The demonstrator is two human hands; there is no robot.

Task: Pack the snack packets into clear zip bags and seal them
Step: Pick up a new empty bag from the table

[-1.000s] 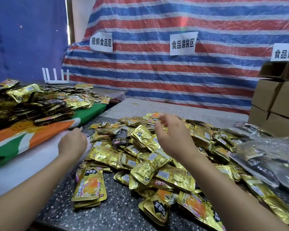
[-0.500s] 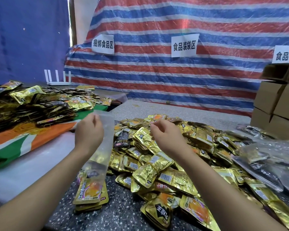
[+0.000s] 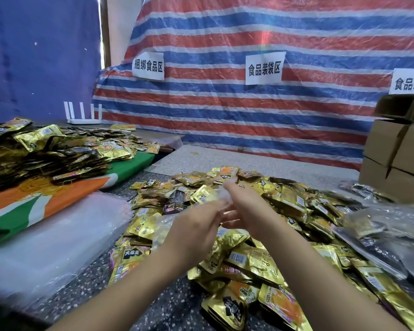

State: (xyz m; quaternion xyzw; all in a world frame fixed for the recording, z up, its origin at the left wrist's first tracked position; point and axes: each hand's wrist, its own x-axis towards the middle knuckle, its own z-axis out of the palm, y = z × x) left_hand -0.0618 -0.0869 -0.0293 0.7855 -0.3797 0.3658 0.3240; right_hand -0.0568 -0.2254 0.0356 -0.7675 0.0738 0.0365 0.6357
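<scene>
Snack packets (image 3: 256, 249), gold foil, lie in a broad heap across the speckled table (image 3: 167, 304), filling the scene from centre out to three o'clock and down to five o'clock. A second, darker pile of packets (image 3: 46, 158) sits well apart at nine o'clock on an orange-and-green cloth (image 3: 58, 199), with a stack of empty clear bags (image 3: 46, 240) below it at about eight o'clock. Cardboard boxes (image 3: 397, 158) stand at three o'clock.

Just above the middle of the heap, both hands meet on one clear zip bag (image 3: 164, 226). Its film trails from between the hands toward nine o'clock, long axis running roughly nine to three, so its mouth seems to lie at the fingers. The left hand (image 3: 196, 225) appears to pinch the bag's edge; the right hand (image 3: 246, 211) touches it with fingers extended, though blur hides whether they grip. The bag's mouth probably needs spreading next. The packets lie directly under both hands, at six o'clock, the right hand slightly nearer the bulk of them.
</scene>
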